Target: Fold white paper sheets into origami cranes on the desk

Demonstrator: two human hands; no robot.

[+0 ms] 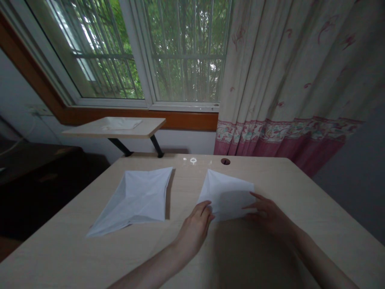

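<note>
A folded white paper (227, 192) lies on the light wooden desk (90, 249) in front of me, pointed toward the window. My left hand (196, 224) rests at its near left corner, fingers curled with the fingertips pressing the paper's edge. My right hand (267, 212) lies on the near right part of the paper, fingers spread and flat, the index finger pointing left along the sheet. A second white paper (136, 198), creased and partly unfolded, lies flat on the desk to the left, apart from both hands.
A cable hole (225, 161) sits near the desk's far edge. A small raised shelf (117, 127) on black legs carries a white sheet under the barred window (168, 52). A patterned curtain (288, 80) hangs at right. Dark furniture (39, 176) stands left.
</note>
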